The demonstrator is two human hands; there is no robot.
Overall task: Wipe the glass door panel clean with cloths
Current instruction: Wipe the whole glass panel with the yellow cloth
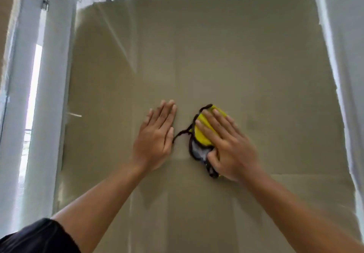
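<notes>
**Mid-wipe on the glass**

Head view: right hand pressing cloth, fingers flat, thumb hooked into its lower edge. Left hand just left of cloth, spread flat on glass, holding nothing. Cloth lying lengthwise up-down, with most of the glass above it. Probably stroking upward next.

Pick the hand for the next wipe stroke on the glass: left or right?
Right. The right hand presses the yellow cloth on the glass door panel, thumb curled over it. The left hand lies flat and bare on the glass beside it, likely just bracing.
</notes>
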